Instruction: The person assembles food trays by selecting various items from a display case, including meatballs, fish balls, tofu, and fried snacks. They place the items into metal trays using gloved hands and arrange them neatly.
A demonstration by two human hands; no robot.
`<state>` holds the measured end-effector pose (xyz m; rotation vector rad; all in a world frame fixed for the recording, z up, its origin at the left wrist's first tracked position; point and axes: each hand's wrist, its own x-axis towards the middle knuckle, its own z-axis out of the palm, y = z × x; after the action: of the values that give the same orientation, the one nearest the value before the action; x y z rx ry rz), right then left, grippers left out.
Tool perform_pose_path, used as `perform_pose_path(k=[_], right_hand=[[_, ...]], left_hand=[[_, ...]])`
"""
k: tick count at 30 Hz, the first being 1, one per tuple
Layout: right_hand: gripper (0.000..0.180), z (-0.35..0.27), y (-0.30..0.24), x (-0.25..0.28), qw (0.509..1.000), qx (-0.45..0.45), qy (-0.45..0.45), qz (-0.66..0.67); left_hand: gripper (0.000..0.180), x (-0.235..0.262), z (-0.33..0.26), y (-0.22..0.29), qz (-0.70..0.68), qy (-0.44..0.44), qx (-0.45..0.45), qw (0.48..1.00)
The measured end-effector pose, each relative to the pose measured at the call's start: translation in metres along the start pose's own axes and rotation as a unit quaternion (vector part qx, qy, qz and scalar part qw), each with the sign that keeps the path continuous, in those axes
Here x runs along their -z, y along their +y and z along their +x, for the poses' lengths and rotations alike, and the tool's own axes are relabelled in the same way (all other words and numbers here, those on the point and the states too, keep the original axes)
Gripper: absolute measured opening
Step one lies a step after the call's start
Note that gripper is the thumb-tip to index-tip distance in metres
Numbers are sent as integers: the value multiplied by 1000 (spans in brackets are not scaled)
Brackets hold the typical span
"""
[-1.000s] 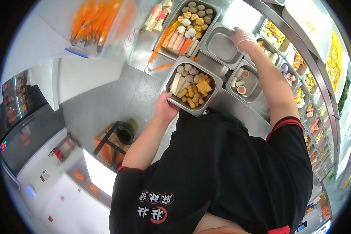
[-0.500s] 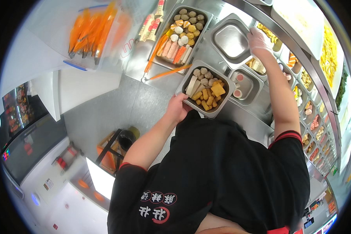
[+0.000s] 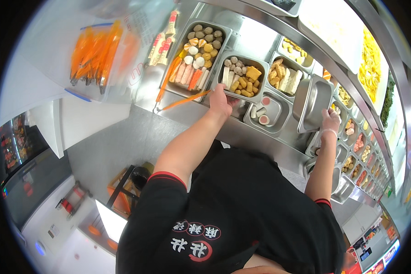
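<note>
My left hand (image 3: 221,101) grips the near left rim of a steel food pan (image 3: 259,97) filled with grey-beige balls, white sticks and golden fried pieces. This pan sits on the counter, just right of a larger pan (image 3: 172,83) of balls, pink sticks and crab-stick-like pieces. In a clear plastic glove, my right hand (image 3: 329,122) holds the near right edge of an empty steel pan (image 3: 316,104), tilted above the counter at the right. Between the hands lies a shallower pan (image 3: 278,122) with a few small white and pink roll-shaped pieces.
Orange-handled tongs (image 3: 181,101) rest by the larger pan. A clear bin of orange tongs (image 3: 96,55) stands at the left, near wrapped packets (image 3: 161,48). A pan of fried pieces and white rolls (image 3: 285,75) lies behind. Rows of food pans and a metal rail (image 3: 342,64) run along the right.
The filled pan has moved away from my body, onto the counter beside the larger pan. My right hand has brought the empty pan to the right and nearer, uncovering the pan of fried pieces.
</note>
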<state>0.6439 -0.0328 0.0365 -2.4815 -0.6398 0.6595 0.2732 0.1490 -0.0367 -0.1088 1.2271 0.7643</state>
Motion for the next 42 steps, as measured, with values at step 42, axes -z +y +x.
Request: perform_pose_path(k=[42], right_hand=[[18, -52, -34, -22, 995, 54, -45, 66]], left_hand=[[32, 79, -56, 3, 783, -222, -498, 298]])
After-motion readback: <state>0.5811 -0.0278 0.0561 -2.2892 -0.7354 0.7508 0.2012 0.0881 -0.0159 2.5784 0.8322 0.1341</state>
